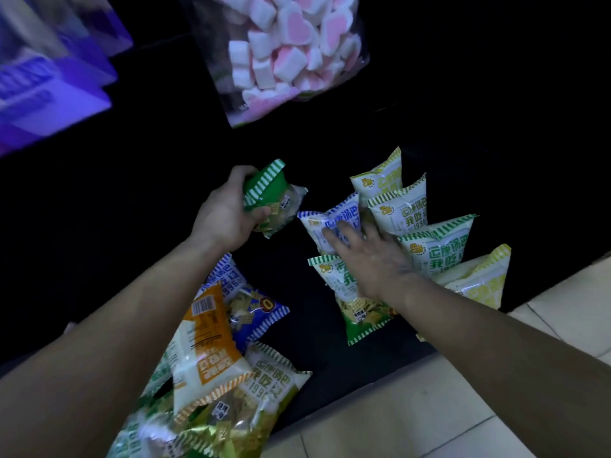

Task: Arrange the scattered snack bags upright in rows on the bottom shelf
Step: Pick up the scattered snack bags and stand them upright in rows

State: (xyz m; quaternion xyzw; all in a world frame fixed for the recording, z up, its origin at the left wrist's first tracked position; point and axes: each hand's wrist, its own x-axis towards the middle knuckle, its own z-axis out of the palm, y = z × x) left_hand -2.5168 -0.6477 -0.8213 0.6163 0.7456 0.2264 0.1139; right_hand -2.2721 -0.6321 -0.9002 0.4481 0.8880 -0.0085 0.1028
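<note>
Left hand point(228, 219) above dark shelf point(330, 160)

From my remote view, a dark open strip of shelf point(317, 325) runs between the loose pile of bags point(228, 358) at left and the leaning row of bags point(429, 233) at right, while a hanging marshmallow bag point(284, 51) crowds the space above.

Snack bags on the dark bottom shelf point(330, 358)

Standing row point(429, 233) at three o'clock; loose pile point(224, 368) lies flat at seven.
</note>
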